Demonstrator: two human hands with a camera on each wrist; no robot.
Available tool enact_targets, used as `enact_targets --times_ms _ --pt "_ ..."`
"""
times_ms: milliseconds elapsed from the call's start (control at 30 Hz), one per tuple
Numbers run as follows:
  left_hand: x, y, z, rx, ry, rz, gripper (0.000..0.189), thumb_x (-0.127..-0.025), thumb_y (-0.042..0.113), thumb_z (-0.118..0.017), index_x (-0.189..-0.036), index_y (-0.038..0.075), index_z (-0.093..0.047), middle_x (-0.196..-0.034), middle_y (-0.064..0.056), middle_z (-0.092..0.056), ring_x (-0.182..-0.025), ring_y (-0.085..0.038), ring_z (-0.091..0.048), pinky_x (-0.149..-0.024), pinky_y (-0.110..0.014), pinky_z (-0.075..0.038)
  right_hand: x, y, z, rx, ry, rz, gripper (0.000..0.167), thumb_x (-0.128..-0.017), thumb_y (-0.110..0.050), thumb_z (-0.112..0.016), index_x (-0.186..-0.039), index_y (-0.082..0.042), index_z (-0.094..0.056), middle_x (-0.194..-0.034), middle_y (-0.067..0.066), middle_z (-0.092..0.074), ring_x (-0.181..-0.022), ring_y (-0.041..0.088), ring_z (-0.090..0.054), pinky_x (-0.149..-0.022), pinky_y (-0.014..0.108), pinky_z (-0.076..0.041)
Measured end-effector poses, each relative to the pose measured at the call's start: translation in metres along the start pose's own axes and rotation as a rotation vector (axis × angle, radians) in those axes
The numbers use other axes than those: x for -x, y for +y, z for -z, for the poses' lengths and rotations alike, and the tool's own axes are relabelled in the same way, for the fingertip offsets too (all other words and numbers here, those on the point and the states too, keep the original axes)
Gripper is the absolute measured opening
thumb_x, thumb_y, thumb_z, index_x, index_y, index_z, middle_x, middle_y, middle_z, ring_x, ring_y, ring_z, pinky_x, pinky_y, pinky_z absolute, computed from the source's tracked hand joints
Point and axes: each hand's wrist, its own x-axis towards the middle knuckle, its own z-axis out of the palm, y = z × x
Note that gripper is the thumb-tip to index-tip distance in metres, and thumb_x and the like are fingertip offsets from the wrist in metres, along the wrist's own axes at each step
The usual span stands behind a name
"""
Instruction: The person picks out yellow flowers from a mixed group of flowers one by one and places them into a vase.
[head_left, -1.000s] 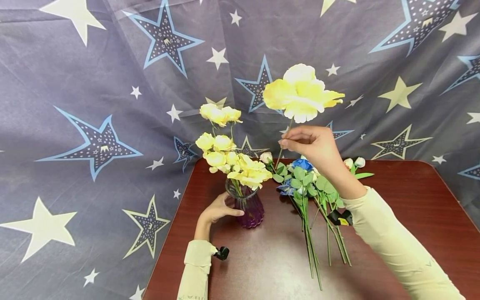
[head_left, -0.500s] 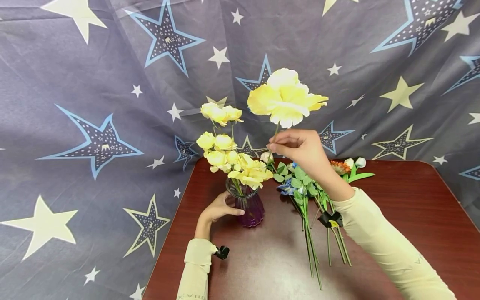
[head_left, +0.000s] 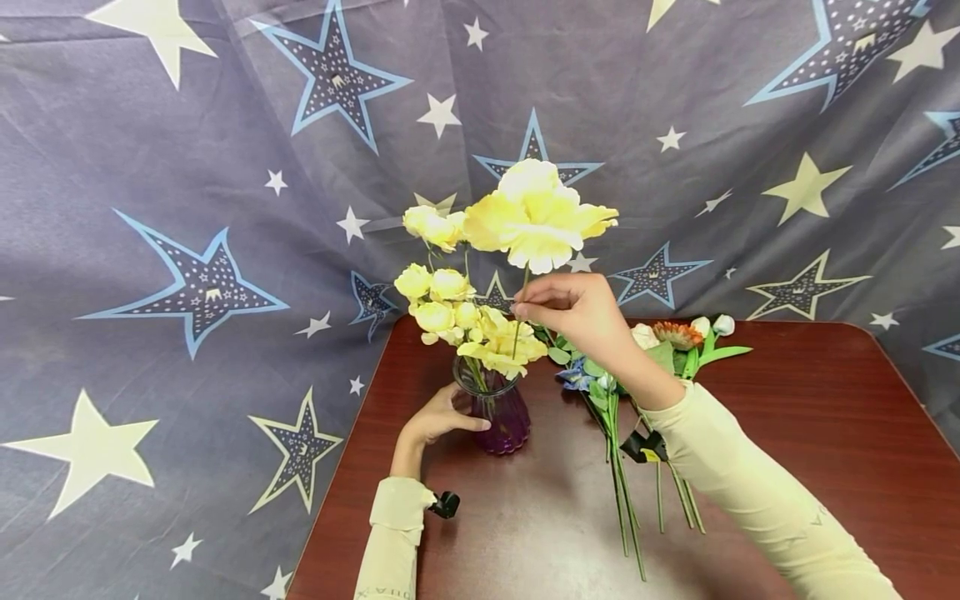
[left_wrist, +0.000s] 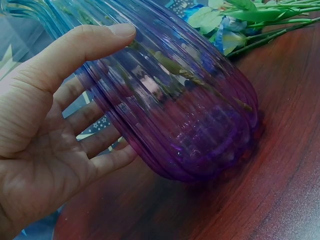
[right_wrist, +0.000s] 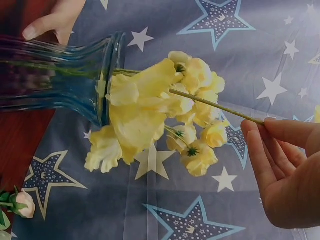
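Note:
My left hand [head_left: 435, 419] holds a ribbed glass vase [head_left: 506, 427], purple at the base, which stands upright on the table. In the left wrist view the thumb lies across the near side and the fingers reach round behind. Yellow flowers [head_left: 450, 315] fill the vase mouth, their stems visible through the glass. Between thumb and fingertips, my right hand [head_left: 573, 312] pinches the thin stem [right_wrist: 215, 105] of a large yellow flower [head_left: 534, 218]. That bloom is raised above the vase. In the right wrist view, the stem's lower end overlaps the flowers in the vase.
Right of the vase, several cut flowers lie on the brown table [head_left: 810, 433], among them a blue flower [head_left: 576, 375], an orange flower [head_left: 677, 335] and white tulips [head_left: 723, 325]. Their green stems [head_left: 626, 508] point toward the front. A star-patterned cloth [head_left: 225, 125] hangs behind.
My right hand has moved left and down with the large yellow flower, bringing its stem over the vase's flowers. The left hand and the vase have stayed put.

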Motion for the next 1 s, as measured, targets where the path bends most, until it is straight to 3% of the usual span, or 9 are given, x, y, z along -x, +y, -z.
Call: enact_targets --times_ms 400,1000 --pt "-0.001 0.000 0.000 0.006 -0.014 -0.027 0.088 -0.078 0.008 -0.088 -0.153 0.009 -0.042 -0.157 -0.014 -0.044 -0.148 -0.037 -0.038 -0.120 -0.055 -0.035 0.002 0.007 -0.017 0.024 -0.032 -0.019 0.008 -0.089 -0.010 -0.079 -0.095 -0.004 -0.079 -0.091 0.010 -0.079 -0.081 0.019 -0.076 -0.072 0.024 -0.059" --pt "-0.001 -0.002 0.000 -0.003 -0.010 -0.028 0.087 -0.079 0.006 -0.087 -0.153 0.008 -0.042 -0.159 -0.014 -0.042 -0.150 -0.038 -0.035 -0.117 -0.059 -0.037 0.001 0.016 -0.034 0.065 -0.050 0.027 0.011 -0.089 -0.006 -0.078 -0.097 0.001 -0.079 -0.091 0.012 -0.079 -0.081 0.021 -0.076 -0.073 0.027 -0.061"
